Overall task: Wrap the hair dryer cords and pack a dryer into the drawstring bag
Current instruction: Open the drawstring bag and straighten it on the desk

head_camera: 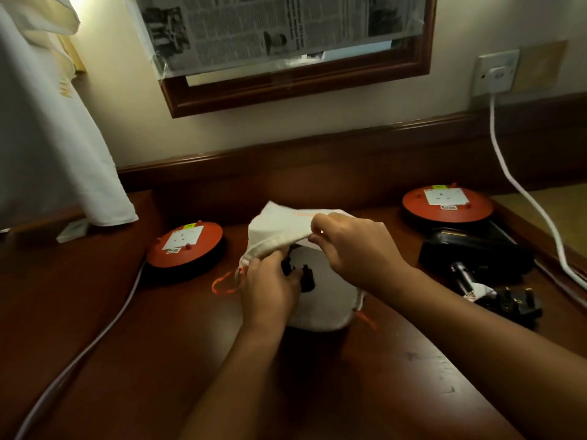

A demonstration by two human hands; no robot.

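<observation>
White bag: a pale cloth drawstring bag (279,230) sits at the centre of the frame on the dark wooden desk (158,344), its mouth lifted open toward the camera.
Right hand: the right hand (352,249) pinches the upper edge of the bag's mouth between thumb and fingers, holding it raised.
Left hand: the left hand (270,290) is closed on the lower left rim of the bag and on a black plug (301,274) showing at the opening.
Drawstring: an orange cord (225,285) loops out on the desk at the bag's left; another orange end lies at its lower right.
Second dryer: a black hair dryer (470,249) lies at the right of the frame, its plug beside it.
Reels: two orange-topped extension reels (185,244) stand left and right of the bag.
</observation>
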